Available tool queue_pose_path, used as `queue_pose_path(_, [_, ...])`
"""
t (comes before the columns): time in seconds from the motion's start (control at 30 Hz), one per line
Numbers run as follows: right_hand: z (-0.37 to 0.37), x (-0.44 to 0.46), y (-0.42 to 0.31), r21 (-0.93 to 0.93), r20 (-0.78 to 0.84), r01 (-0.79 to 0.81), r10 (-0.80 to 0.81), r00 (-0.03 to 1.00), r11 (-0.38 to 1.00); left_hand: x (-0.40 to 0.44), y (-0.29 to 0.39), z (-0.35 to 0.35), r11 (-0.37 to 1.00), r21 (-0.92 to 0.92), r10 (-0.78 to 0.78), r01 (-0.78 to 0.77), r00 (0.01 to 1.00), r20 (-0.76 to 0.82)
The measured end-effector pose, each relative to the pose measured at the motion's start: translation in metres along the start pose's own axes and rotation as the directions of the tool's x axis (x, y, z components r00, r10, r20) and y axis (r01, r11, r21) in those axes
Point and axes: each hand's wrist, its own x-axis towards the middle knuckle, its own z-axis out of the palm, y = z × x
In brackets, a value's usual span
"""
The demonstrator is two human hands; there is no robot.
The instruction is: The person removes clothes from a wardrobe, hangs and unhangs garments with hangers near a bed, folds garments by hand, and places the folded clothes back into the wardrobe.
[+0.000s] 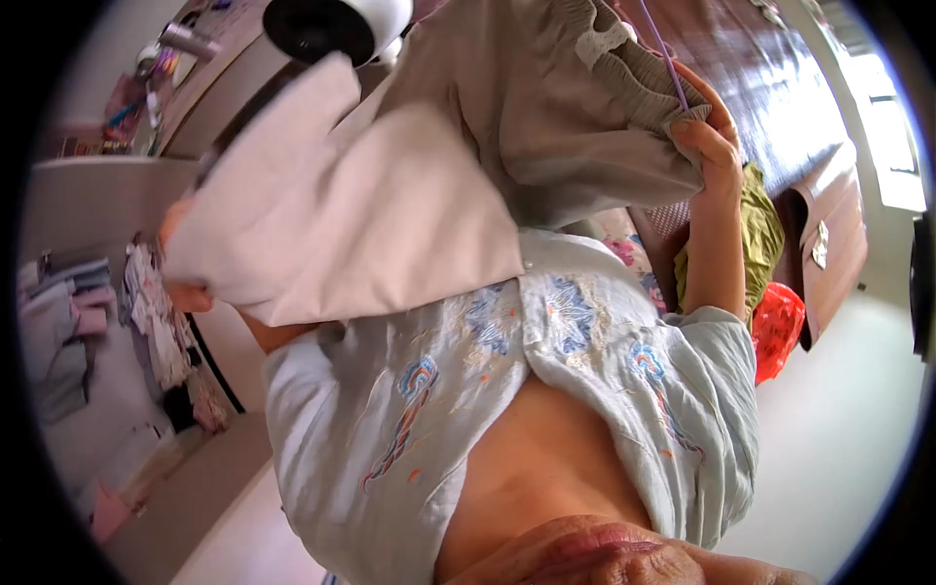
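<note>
Beige-grey trousers [575, 117] with a gathered elastic waistband spread across the space in front of my chest. My right hand [710, 141] is closed on the edge of the waistband, thumb on the near side. A thin purple strip [665, 54] runs up from the waistband beside those fingers. At the far left, my left hand [185, 258] grips the end of a pale trouser leg, which is blurred by motion. Fabric covers much of that hand, though curled fingertips show at its lower edge.
To the right lie an olive cloth [756, 239], a red plastic bag [778, 327] and a brown folded mat [834, 244], near a shiny brown surface [770, 107]. A white rounded device [385, 24] stands at the top. Clothes [156, 312] hang on the left.
</note>
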Motion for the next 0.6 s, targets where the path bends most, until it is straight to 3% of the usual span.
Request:
queue_pose_path(0.07, [-0.005, 0.002, -0.01, 0.093, -0.027, 0.056, -0.054, 0.998, 0.994, -0.007, -0.019, 0.008, 0.99, 0.0, -0.144, 0.144, 0.989, -0.031])
queue_pose_path(0.1, [-0.009, 0.002, -0.014, 0.103, -0.005, 0.062, -0.062, 0.998, 0.993, -0.015, -0.032, 0.031, 0.944, 0.197, -0.19, 0.264, 0.925, -0.33])
queue_pose_path(0.13, [-0.007, 0.0, -0.02, 0.094, -0.008, 0.077, -0.077, 0.997, 0.993, 0.002, -0.032, 0.043, 0.82, 0.22, -0.431, 0.529, 0.822, -0.372])
queue_pose_path(0.17, [-0.001, -0.002, -0.026, 0.123, 0.006, 0.096, -0.098, 0.995, 0.988, 0.021, -0.04, 0.054, 0.691, 0.241, -0.615, 0.681, 0.73, -0.298])
queue_pose_path(0.2, [0.003, -0.004, -0.032, 0.153, 0.023, 0.117, -0.122, 0.992, 0.981, 0.043, -0.046, 0.048, 0.48, 0.63, -0.757, 0.611, 0.651, -0.055])
queue_pose_path(0.23, [0.0, -0.007, -0.037, 0.145, 0.029, 0.136, -0.142, 0.989, 0.98, 0.05, -0.065, 0.057, 0.417, 0.826, -0.692, 0.38, 0.722, 0.017])
queue_pose_path(0.27, [-0.005, -0.009, -0.04, 0.104, 0.066, 0.131, -0.138, 0.988, 0.986, 0.057, -0.079, 0.063, 0.421, 0.832, -0.677, 0.361, 0.736, 0.023])
queue_pose_path(0.33, [-0.006, -0.017, -0.049, 0.053, 0.115, 0.142, -0.147, 0.982, 0.988, 0.072, -0.101, 0.071, 0.44, 0.774, -0.449, 0.455, 0.858, -0.25])
queue_pose_path(0.4, [0.001, -0.029, -0.056, 0.026, 0.139, 0.123, -0.125, 0.982, 0.992, 0.092, -0.117, 0.065, 0.468, 0.838, -0.019, 0.28, 0.952, -0.307])
queue_pose_path(0.47, [-0.001, -0.039, -0.055, -0.055, 0.152, 0.15, -0.14, 0.978, 0.987, 0.119, -0.13, 0.06, 0.372, 0.92, 0.291, 0.126, 0.925, -0.244])
queue_pose_path(0.53, [0.003, -0.051, -0.052, 0.005, 0.214, 0.076, -0.075, 0.974, 0.997, 0.143, -0.147, 0.053, 0.302, 0.952, 0.323, 0.041, 0.935, -0.143])
queue_pose_path(0.57, [0.001, -0.055, -0.049, -0.057, 0.225, 0.067, -0.053, 0.973, 0.996, 0.171, -0.18, 0.078, 0.28, 0.943, 0.605, 0.179, 0.73, -0.318])
queue_pose_path(0.6, [-0.002, -0.059, -0.045, -0.119, 0.233, 0.061, -0.031, 0.972, 0.991, 0.182, -0.199, 0.055, 0.158, 0.986, 0.693, 0.061, 0.704, -0.155])
